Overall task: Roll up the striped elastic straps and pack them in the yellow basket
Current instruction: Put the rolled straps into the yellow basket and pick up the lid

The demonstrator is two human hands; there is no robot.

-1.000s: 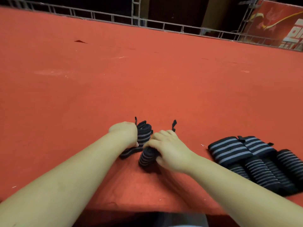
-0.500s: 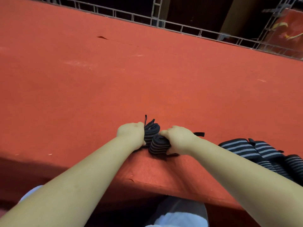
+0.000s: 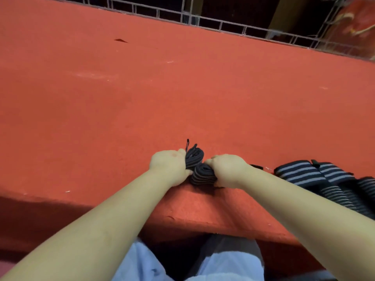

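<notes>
Hands: both meet at the near edge of the red surface (image 3: 121, 110), each curled on a dark roll of strap.
Left hand: the left hand (image 3: 169, 166) sits just left of the rolled strap (image 3: 203, 175), fingers clenched around a second bundle of striped strap (image 3: 193, 158) that pokes out past the knuckles on the far side.
Right hand: the right hand (image 3: 227, 169) lies just right of the rolled strap, fingers curled over its right end and gripping it; the fingertips are hidden under the hand.
Rolled strap: a tight black coil with thin grey stripes, lying on the surface between the two hands and touching both.
Second bundle: looser loops, just beyond the rolled strap and touching it, with a thin black tab end (image 3: 187, 144) standing up at its far side.
Loose end: a short black piece (image 3: 256, 166) shows on the surface right of the right wrist; which strap it belongs to cannot be told.
Waiting straps: a heap of flat striped straps (image 3: 316, 179) lies well to the right of the rolled strap, partly hidden behind the right forearm.
Far side: a wire grid fence (image 3: 223, 25) runs along the surface's far edge, well beyond the rolled strap.
Near side: pale trousers (image 3: 229, 262) show below the surface's edge.
</notes>
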